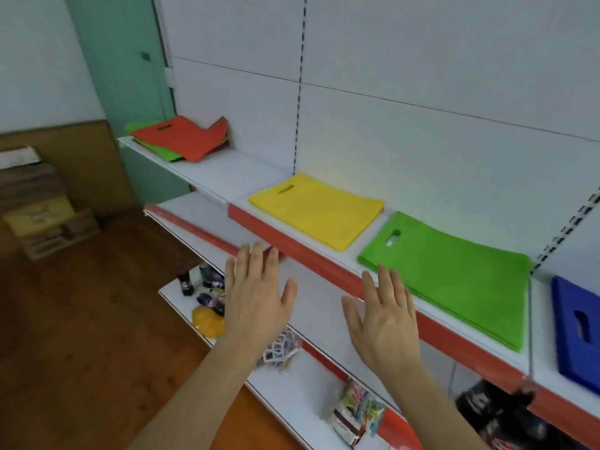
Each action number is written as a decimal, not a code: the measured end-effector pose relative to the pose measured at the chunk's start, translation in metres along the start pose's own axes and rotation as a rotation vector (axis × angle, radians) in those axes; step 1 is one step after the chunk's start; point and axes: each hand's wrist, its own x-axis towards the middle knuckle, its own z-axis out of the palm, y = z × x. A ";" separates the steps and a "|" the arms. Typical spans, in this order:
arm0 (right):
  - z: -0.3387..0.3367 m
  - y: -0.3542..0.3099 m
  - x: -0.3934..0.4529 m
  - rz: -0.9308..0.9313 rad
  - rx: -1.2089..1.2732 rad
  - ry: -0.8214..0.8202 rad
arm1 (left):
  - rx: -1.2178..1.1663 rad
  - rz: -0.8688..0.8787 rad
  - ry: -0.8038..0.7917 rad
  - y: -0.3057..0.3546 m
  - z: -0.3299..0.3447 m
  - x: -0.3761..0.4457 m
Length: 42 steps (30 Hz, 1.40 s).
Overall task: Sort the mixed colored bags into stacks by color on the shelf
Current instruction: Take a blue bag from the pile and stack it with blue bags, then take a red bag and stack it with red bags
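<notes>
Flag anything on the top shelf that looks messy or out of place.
The pile at the far left end is untidy: a flat orange fabric bag lies skewed over light green bags, with purple showing at the back. The flat yellow bags, green bags and blue bags lie in neat single-colour stacks.

Wooden floor (81,336), teal door (123,60), white wall (35,60)

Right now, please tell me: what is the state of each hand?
Left hand: open, fingers straight, holding nothing.
Right hand: open, fingers straight, holding nothing.
</notes>
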 end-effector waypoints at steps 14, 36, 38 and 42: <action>0.117 -0.214 0.197 -0.245 0.169 -0.021 | 0.113 -0.195 0.061 -0.218 0.010 0.137; 0.253 -0.454 0.457 -0.110 0.084 -0.015 | 0.077 -0.047 0.029 -0.494 0.056 0.419; 0.261 -0.464 0.476 -0.070 0.066 -0.024 | 0.080 -0.006 0.002 -0.508 0.060 0.451; 0.281 -0.476 0.518 -0.010 0.038 0.020 | 0.061 0.056 -0.024 -0.528 0.077 0.510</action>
